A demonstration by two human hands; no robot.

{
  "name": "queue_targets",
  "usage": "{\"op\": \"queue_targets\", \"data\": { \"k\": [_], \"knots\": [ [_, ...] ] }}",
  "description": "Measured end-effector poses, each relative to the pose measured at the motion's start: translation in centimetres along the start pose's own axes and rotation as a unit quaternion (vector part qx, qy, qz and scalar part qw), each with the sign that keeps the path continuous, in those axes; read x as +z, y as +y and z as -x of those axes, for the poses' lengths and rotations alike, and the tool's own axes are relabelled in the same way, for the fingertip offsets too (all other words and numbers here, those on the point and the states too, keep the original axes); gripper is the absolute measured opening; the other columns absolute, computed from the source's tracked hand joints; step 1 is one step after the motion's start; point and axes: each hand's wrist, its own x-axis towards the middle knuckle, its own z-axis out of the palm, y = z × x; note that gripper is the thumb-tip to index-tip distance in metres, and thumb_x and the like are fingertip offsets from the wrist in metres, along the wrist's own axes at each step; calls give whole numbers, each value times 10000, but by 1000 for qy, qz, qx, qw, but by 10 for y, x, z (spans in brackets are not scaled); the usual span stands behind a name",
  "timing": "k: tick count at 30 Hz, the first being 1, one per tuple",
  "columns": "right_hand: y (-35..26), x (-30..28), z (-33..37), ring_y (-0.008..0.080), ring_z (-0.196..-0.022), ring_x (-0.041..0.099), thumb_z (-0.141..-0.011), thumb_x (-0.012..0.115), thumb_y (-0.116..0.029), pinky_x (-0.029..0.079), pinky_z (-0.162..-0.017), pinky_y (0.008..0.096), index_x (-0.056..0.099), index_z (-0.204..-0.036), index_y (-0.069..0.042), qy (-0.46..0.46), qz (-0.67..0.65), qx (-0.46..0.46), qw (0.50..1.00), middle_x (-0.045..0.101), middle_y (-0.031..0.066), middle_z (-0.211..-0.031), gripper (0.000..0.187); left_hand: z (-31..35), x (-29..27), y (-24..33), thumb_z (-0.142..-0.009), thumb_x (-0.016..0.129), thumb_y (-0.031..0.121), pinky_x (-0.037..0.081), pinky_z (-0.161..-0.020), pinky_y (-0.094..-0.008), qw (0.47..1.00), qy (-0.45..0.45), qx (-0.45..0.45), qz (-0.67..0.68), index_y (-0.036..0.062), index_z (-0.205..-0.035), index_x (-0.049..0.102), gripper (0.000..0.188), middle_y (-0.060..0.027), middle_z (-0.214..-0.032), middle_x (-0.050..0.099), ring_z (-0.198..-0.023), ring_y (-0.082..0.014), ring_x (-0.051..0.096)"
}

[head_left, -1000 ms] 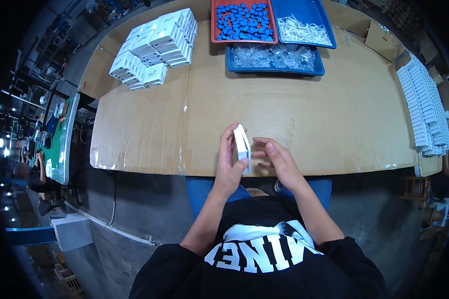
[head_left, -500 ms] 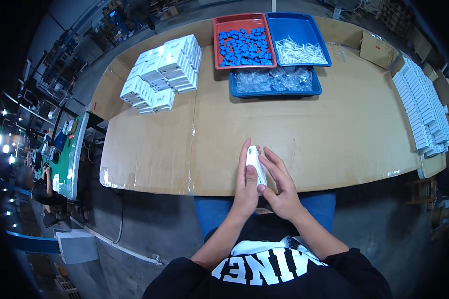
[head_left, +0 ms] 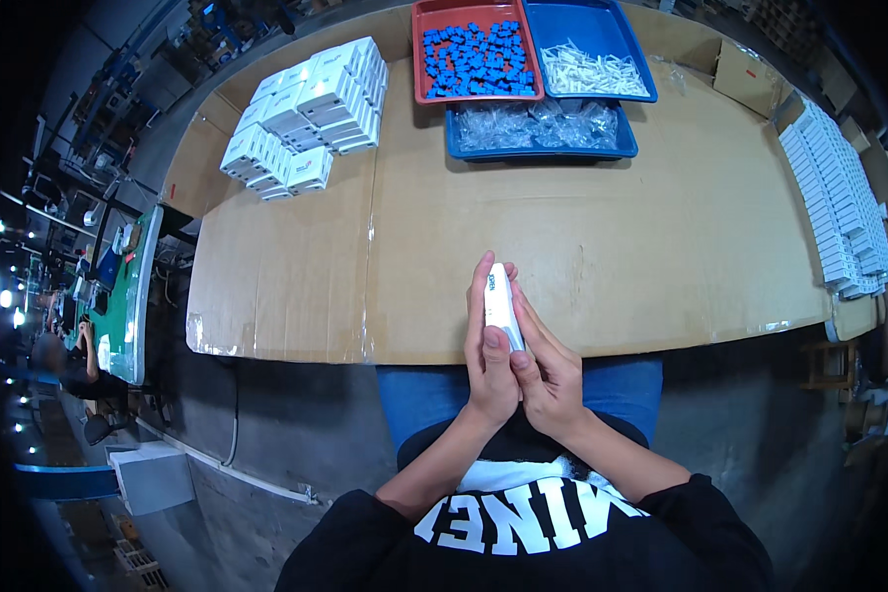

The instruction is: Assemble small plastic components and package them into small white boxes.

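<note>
A slim white box (head_left: 500,301), seen narrow side up, is pressed between my two palms just above the near edge of the table. My left hand (head_left: 486,360) lies along its left side, fingers stretched forward and thumb near the close end. On the other side my right hand (head_left: 551,370) closes against the box, its thumb beside the left thumb. Most of the box's broad faces are hidden by the palms.
Stacked white boxes (head_left: 311,104) stand at the far left. A red tray (head_left: 419,74) of blue pieces and a blue tray (head_left: 644,74) of white sticks sit above another blue tray (head_left: 538,154) with clear bags. Rows of white boxes (head_left: 834,202) line the right edge.
My right hand has closed in, its fingers now flat along the box and the thumbs side by side. The box stands straighter between the palms. The view has tipped slightly downward.
</note>
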Motion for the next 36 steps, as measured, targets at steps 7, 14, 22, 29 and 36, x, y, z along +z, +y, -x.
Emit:
{"op": "queue_targets", "data": {
  "k": [7, 14, 22, 29, 36],
  "knots": [
    [-2, 10, 7, 368, -1507, 354, -1052, 534, -113, 330, -1195, 412, 412, -1525, 63, 7, -57, 40, 998, 382, 280, -1596, 518, 3, 5, 0, -1000, 380, 729, 254, -1224, -419, 996, 24, -11, 86, 3, -1617, 160, 978, -203, -1511, 414, -1442, -295, 386],
    [8, 8, -2, 313, -1529, 300, -1112, 427, -301, 264, -1231, 416, 489, -1438, 34, 10, -265, 108, 958, 343, 233, -1621, 472, 0, -2, -6, -963, 434, 726, 196, -1235, -444, 995, 14, -5, 97, 17, -1628, 124, 1021, -228, -1578, 326, -1490, -319, 304],
    [-5, -3, -19, 220, -1300, 551, -1038, 634, -266, 475, -1053, 347, 443, -1422, 4, 27, -253, 338, 906, 525, 197, -1432, 506, -4, -15, -28, -880, 530, 682, 253, -1198, -474, 994, -14, 84, -75, -33, -1591, 204, 1059, -306, -1564, 315, -1440, -392, 357],
    [-3, 5, -15, 188, -1273, 582, -1033, 641, -197, 470, -1061, 307, 433, -1471, 31, 55, -275, 287, 916, 572, 182, -1392, 536, -5, -13, -23, -935, 475, 708, 459, -1015, -463, 966, 20, 117, -231, -123, -1436, 434, 971, -277, -1321, 484, -1194, -373, 547],
    [-12, 13, -5, 163, -1258, 578, -1050, 604, -152, 463, -1065, 297, 437, -1517, 38, 23, -232, 233, 944, 590, 153, -1392, 530, 3, -15, -35, -947, 398, 630, 494, -931, -413, 967, 88, 178, -162, -128, -1344, 497, 861, -246, -1270, 503, -1113, -317, 583]
  ]
}}
